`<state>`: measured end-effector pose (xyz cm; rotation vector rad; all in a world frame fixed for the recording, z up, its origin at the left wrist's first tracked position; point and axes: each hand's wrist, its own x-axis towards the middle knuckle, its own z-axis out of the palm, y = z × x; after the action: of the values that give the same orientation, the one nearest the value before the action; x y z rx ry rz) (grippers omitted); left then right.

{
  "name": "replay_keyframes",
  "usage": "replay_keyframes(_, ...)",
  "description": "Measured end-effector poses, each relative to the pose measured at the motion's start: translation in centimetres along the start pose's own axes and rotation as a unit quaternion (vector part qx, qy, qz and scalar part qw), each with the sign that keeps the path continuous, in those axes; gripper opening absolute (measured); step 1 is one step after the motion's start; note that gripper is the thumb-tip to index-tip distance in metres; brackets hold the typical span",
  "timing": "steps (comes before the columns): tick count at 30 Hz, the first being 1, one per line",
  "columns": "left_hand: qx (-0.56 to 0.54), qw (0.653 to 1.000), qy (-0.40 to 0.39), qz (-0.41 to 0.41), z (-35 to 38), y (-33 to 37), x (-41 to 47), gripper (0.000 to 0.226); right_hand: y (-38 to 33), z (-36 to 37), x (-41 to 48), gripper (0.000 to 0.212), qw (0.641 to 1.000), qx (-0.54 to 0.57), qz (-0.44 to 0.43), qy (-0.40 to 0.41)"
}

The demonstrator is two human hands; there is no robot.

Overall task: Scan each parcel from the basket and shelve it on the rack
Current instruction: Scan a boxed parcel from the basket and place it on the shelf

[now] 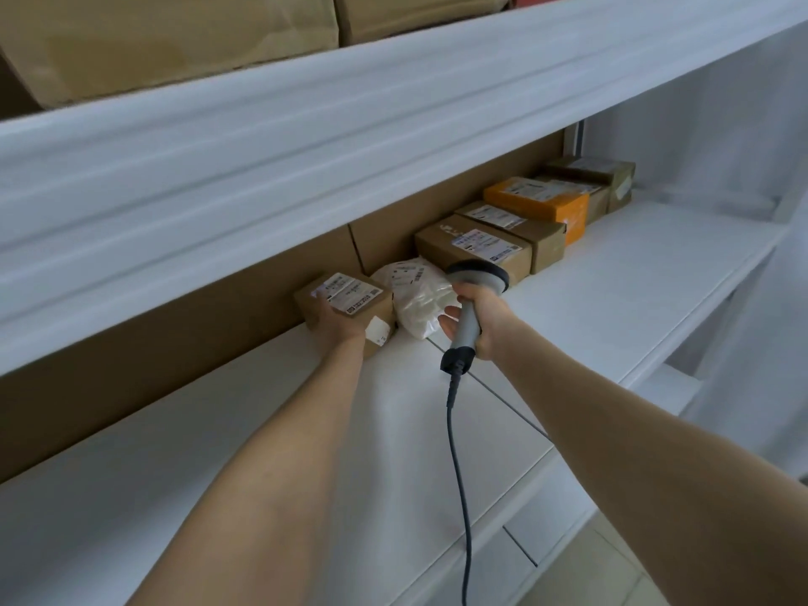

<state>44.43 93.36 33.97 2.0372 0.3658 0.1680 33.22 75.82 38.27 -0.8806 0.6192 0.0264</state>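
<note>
A small brown cardboard parcel (350, 295) with white labels sits on the white rack shelf (612, 273), against the brown back wall. My left hand (339, 323) holds its near side, fingers under and around it. To its right lies a white plastic bag parcel (417, 299). My right hand (478, 319) grips the grey handle of a barcode scanner (474, 282), whose head is just above the bag. The scanner's dark cable (457, 452) hangs down toward me.
Further right along the shelf back stand two brown boxes (472, 249), an orange box (542, 201) and more brown boxes (599, 177). Large cartons (175, 41) fill the shelf above, whose white front beam (306, 137) overhangs. Tiled floor (612, 575) shows at bottom right.
</note>
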Motion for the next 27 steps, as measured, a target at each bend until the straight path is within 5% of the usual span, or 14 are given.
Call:
replay_keyframes(10,0.118,0.985,-0.126,-0.005,0.7,1.6,1.1,0.052,-0.4,-0.5,0.9,0.043,1.0,0.001,-0.004,0.01)
replay_keyframes(14,0.174,0.98,-0.094,-0.001,0.5,2.3,0.5,0.056,-0.3,-0.4,0.6,0.045,1.0,0.0,-0.008,0.011)
replay_keyframes(17,0.198,0.978,-0.044,0.044,0.5,3.8,-0.6,0.049,-0.7,-0.7,-0.3,0.044,1.0,0.015,-0.016,0.001)
replay_keyframes(27,0.251,0.939,-0.154,0.178,6.9,10.9,-12.2,0.048,-3.5,-8.6,-6.7,0.027,0.994,0.069,-0.085,0.022)
